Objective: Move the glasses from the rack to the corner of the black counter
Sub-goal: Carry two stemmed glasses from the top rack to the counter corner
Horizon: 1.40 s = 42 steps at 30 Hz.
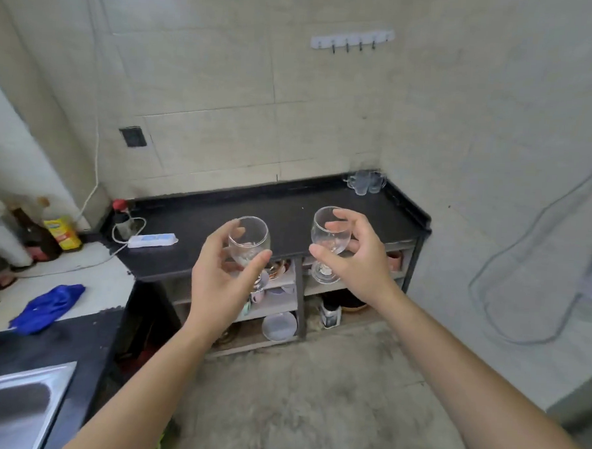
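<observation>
over the black counter, left hand and right hand each grip a stemmed glass.

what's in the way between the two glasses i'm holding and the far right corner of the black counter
Nothing visible blocks either wine glass, left or right. The black counter is bare along the way; the power strip lies off to the left. Glass mugs already fill the corner itself, so set down beside them.

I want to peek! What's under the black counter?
Under the black counter are open shelves holding cups, bowls and a round white lid. Both hands and their wine glasses hide the upper shelves' middle.
</observation>
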Each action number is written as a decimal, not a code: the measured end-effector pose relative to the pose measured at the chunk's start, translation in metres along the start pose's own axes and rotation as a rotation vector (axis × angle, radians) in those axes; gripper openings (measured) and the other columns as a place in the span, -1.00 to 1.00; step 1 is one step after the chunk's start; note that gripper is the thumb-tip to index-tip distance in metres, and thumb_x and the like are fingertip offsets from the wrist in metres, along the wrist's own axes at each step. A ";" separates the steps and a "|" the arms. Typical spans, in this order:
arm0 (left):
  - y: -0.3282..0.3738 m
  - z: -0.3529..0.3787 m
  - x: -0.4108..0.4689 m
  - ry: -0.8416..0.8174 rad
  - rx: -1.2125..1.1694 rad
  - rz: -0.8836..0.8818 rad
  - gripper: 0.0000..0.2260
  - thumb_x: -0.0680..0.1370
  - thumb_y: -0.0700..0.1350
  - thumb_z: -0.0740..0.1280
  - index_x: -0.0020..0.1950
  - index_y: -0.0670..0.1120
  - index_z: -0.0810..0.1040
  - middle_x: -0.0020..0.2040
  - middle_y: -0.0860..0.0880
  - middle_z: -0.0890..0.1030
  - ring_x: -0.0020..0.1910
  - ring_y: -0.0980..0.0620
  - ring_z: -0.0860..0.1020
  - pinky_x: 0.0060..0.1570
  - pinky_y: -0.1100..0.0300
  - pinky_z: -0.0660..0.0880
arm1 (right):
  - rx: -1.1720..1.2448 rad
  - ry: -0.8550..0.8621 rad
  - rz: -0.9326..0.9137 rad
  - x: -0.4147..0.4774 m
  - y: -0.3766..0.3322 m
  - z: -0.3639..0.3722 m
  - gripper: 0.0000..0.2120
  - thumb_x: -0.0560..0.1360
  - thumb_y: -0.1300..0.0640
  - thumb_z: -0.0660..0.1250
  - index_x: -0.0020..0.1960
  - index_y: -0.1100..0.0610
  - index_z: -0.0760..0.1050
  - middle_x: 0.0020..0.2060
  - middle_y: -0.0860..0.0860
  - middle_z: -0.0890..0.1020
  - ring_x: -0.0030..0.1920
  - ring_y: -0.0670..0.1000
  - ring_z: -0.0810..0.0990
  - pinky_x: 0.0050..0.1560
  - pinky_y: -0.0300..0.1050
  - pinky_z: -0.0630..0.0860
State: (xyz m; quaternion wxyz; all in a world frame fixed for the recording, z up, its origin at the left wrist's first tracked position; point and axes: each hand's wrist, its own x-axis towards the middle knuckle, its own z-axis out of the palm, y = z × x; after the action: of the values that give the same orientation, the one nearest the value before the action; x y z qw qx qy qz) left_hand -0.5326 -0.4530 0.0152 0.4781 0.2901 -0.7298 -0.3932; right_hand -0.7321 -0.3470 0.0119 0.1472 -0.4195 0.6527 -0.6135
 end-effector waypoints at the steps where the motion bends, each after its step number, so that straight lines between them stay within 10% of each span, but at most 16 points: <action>1: -0.007 0.014 0.013 -0.009 -0.008 -0.011 -0.48 0.44 0.01 0.53 0.35 0.13 0.46 0.24 0.08 0.56 0.05 0.05 0.64 0.03 0.06 0.62 | -0.002 0.008 0.008 0.014 0.012 -0.006 -0.38 0.27 -0.19 0.56 0.26 -0.28 0.41 0.15 -0.18 0.63 0.05 -0.08 0.70 0.12 0.16 0.63; 4: -0.028 0.050 0.051 -0.031 -0.025 -0.042 -0.51 0.46 -0.05 0.53 0.34 0.12 0.46 0.24 0.09 0.56 -0.08 0.12 0.66 -0.16 0.26 0.60 | -0.011 0.032 0.031 0.057 0.046 -0.014 -0.40 0.27 -0.17 0.57 0.24 -0.32 0.41 0.16 -0.17 0.63 0.04 -0.07 0.71 0.12 0.17 0.63; 25: -0.203 0.289 0.459 -0.245 -0.145 -0.117 -0.52 0.39 0.01 0.57 0.14 0.43 0.46 0.22 0.20 0.57 0.02 -0.01 0.66 -0.06 0.02 0.64 | -0.087 0.160 0.128 0.482 0.218 -0.053 -0.43 0.28 -0.12 0.58 0.15 -0.50 0.41 0.17 -0.20 0.65 0.06 -0.08 0.72 0.22 0.17 0.60; 42: -0.341 0.507 0.624 -0.137 0.009 -0.502 -0.54 0.38 -0.19 0.58 0.18 0.06 0.50 0.10 0.14 0.63 -0.02 0.21 0.64 -0.19 0.36 0.55 | -0.058 -0.033 0.293 0.750 0.431 -0.125 -0.43 0.39 0.02 0.59 0.25 -0.32 0.40 0.20 -0.24 0.59 0.18 -0.14 0.62 0.23 0.00 0.58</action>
State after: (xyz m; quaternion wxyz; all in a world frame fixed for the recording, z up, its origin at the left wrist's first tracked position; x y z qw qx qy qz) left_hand -1.2193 -0.9797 -0.1003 0.3136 0.4370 -0.6675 -0.5150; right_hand -1.4325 -0.8539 -0.1193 0.2336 -0.3337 0.7219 -0.5594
